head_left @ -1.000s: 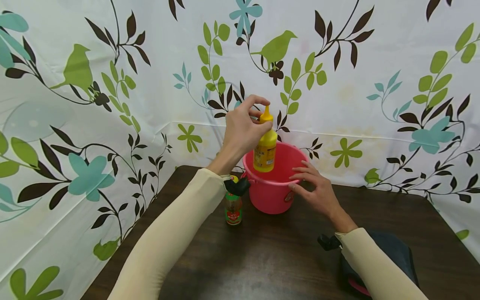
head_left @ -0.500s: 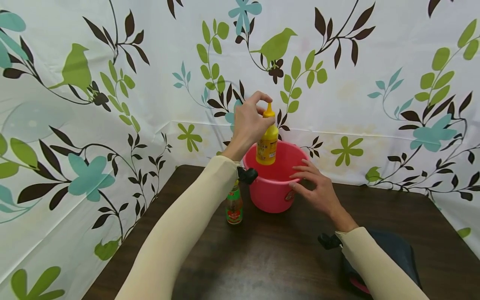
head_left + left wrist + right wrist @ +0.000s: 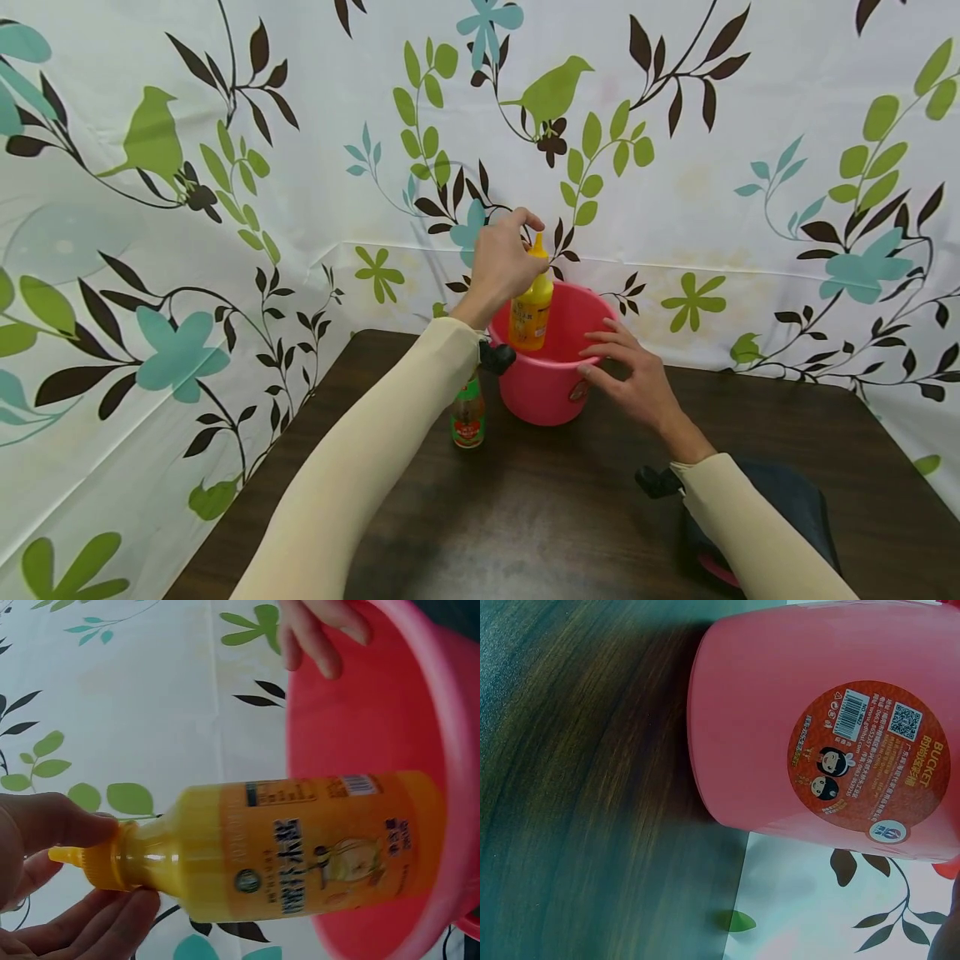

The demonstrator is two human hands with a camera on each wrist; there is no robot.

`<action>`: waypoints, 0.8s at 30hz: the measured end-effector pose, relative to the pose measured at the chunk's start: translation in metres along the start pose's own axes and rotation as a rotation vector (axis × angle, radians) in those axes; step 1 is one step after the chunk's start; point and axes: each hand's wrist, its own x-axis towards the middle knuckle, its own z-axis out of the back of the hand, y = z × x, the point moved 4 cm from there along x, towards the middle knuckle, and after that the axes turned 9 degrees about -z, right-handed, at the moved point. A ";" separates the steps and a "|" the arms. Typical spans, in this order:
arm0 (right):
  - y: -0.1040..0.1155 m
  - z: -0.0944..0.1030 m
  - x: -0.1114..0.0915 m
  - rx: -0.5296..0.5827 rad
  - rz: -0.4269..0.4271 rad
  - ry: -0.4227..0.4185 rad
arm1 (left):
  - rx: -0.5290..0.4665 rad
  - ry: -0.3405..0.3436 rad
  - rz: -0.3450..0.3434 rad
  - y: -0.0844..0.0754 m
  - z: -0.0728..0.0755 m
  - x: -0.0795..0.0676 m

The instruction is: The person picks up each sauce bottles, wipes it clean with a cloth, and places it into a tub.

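Head view: my left hand [image 3: 501, 265] pinches a yellow squeeze bottle [image 3: 531, 315] by its neck and cap. The bottle hangs nearly upright, its lower end in the mouth of the pink bucket [image 3: 542, 398]. In the left wrist view, thumb and fingers grip the bottle's cap [image 3: 103, 859], and the printed orange label faces the camera. My right hand [image 3: 636, 377] holds the bucket's right rim, fingers over the inside and thumb outside. The right wrist view shows the bucket's side with a round red sticker [image 3: 870, 761].
A glass bottle [image 3: 468, 417] with green and red labels stands left of the bucket, partly hidden by the left wrist. A dark padded bag [image 3: 787, 508] lies at the right, partly under the right sleeve. Behind the dark wooden table [image 3: 525, 517] hangs a patterned curtain [image 3: 337, 125].
My left hand rises slightly with the yellow squeeze bottle, then comes down, so the bottle now sits lower at the bucket's mouth. The right hand and bucket stay in place.
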 end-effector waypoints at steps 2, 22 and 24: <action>0.000 0.000 0.000 0.004 -0.003 0.001 | 0.032 0.021 -0.002 0.002 -0.004 -0.002; 0.001 0.000 -0.001 -0.002 -0.003 0.003 | 0.182 0.238 -0.024 0.023 -0.029 -0.016; 0.001 0.000 0.000 -0.006 -0.001 0.003 | 0.196 0.244 -0.034 0.024 -0.030 -0.018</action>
